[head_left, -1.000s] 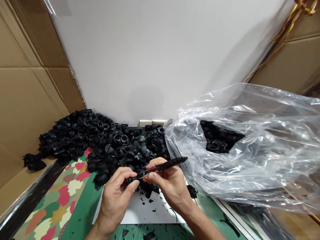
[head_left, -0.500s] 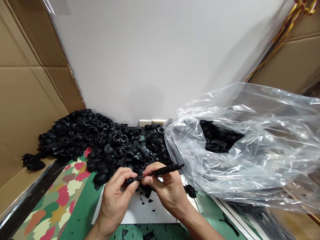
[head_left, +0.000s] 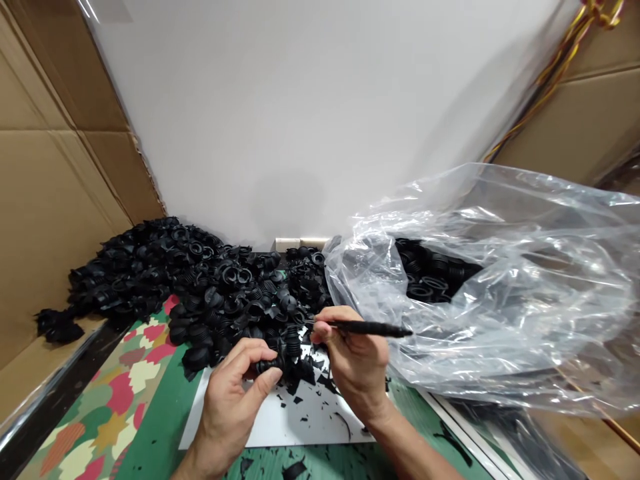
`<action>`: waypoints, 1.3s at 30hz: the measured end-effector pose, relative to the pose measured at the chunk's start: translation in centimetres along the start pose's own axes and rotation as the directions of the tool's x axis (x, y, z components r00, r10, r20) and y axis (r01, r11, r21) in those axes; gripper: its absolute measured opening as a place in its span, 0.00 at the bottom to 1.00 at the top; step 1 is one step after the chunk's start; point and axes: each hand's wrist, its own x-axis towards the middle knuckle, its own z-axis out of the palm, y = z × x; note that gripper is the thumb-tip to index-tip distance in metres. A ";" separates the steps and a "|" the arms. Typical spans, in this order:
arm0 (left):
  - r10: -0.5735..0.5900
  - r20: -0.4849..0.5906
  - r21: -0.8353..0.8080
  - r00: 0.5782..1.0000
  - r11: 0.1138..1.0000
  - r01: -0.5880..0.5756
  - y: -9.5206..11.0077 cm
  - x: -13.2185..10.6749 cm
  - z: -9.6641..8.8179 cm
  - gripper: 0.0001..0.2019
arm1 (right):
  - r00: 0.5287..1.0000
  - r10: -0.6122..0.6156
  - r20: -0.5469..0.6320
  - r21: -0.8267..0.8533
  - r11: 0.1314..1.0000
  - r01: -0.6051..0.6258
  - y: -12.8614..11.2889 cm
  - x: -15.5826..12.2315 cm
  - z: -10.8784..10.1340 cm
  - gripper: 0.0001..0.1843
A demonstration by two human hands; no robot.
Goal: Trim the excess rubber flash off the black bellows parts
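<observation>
My left hand (head_left: 237,393) is closed around a black ribbed rubber part (head_left: 267,363), held between thumb and fingers above the white sheet (head_left: 280,423). To its right, a little higher, my right hand (head_left: 353,353) grips a slim pen-like tool (head_left: 373,328) with a black handle. The handle points right, and a thin tip shows at the left of the fingers, close to the pile; its exact kind I cannot make out. Tip and held part are apart. Just beyond both hands lies a heap of similar black rubber parts (head_left: 235,287).
A clear plastic bag (head_left: 530,320) holding more black parts spreads over the right side. Black scraps (head_left: 297,400) litter the white sheet and green surface (head_left: 165,413). Cardboard (head_left: 55,173) stands at the left, a pale panel (head_left: 310,120) behind, and twisted wires (head_left: 555,67) at upper right.
My right hand has moved right and slightly up, drawing the tool away from the rubber part. My left hand stays nearly in place, still holding the part.
</observation>
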 end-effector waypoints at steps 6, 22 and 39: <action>-0.050 -0.019 0.008 0.999 0.999 0.050 -0.1 0.0 -0.1 0.04 | 0.947 0.271 0.171 0.224 0.926 -0.306 0.2 -0.3 0.1 0.07; 0.020 -0.056 0.044 0.998 0.999 -0.018 0.0 0.2 -0.2 0.02 | 0.930 0.163 0.329 0.304 0.914 -0.268 -0.5 -1.3 1.1 0.05; 0.067 -0.006 0.087 0.998 0.994 -0.066 -0.4 0.1 0.0 0.03 | 0.959 -0.095 0.267 0.194 0.980 0.043 -0.4 -1.4 1.3 0.03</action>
